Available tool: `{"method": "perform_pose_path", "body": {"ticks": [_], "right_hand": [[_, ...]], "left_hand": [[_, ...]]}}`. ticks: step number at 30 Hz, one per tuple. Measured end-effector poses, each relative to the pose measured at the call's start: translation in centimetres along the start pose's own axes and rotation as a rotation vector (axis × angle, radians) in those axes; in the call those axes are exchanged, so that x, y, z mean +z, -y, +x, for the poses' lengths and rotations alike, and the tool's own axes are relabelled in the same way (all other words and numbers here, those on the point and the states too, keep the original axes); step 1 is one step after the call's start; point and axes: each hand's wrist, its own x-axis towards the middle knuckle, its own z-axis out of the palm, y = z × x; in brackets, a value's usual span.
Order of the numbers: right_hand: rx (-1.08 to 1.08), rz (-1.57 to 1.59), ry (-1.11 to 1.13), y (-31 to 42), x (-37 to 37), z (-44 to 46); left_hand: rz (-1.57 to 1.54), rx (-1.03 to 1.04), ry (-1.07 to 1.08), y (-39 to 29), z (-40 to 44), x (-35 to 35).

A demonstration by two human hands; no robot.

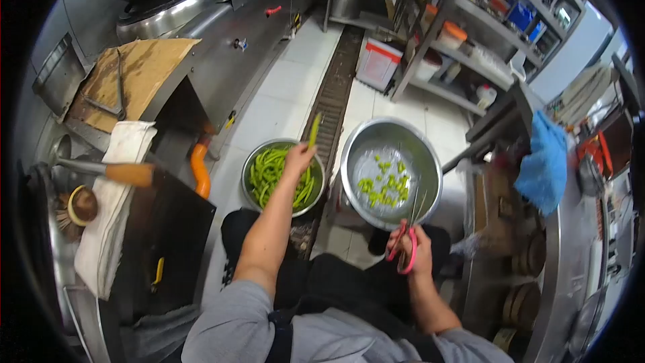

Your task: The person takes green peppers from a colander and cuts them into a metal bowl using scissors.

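A long green pepper (314, 129) points upward from my left hand (299, 158), whose fingers are closed on it. That hand is over a metal bowl (246, 191) full of whole green peppers (269, 173). My right hand (418, 253) grips the pink handles of a pair of scissors (411, 250), near the front rim of a larger metal basin (430, 154). The blades stand slightly apart and reach over the basin's right side. Small cut green pieces (386, 191) lie scattered on the basin's bottom.
A floor drain grate (334, 87) runs between the bowl and the basin. At the left are a counter with cardboard (158, 60), a white cloth (107, 242) and an orange pipe (199, 168). Shelves (463, 60) and a blue cloth (543, 165) are at the right.
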Motion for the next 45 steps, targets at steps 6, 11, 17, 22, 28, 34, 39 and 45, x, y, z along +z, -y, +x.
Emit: {"method": "perform_pose_path", "body": {"ticks": [6,11,17,22,28,34,39,45], "right_hand": [[0.005,-0.192,0.061,1.5,-0.2,0.3],[0.021,-0.307,0.039,0.5,-0.4,1.5],[0.019,-0.344,-0.019,0.8,0.0,3.0],[0.111,-0.331,-0.030,0.4,0.4,5.0],[0.179,-0.258,-0.046,-2.0,1.1,5.3],[0.259,-0.189,-0.085,-2.6,0.4,3.1],[0.272,-0.202,-0.033,-3.0,-0.3,1.6],[0.176,-0.131,-0.008,-3.0,0.1,2.5]], "left_hand": [[0.041,0.092,0.390,-12.9,-5.3,-0.4],[0.029,0.194,0.652,-12.6,-6.8,2.4],[0.093,0.195,0.758,-10.0,-8.8,5.4],[0.294,0.378,0.683,-9.8,-8.8,5.4],[0.505,0.266,0.628,-9.0,-8.0,5.3],[0.420,0.220,0.591,-8.1,-7.7,5.2],[0.172,0.133,0.524,-6.7,-7.3,6.5],[0.084,0.083,0.811,-7.8,-10.6,8.0]]}}
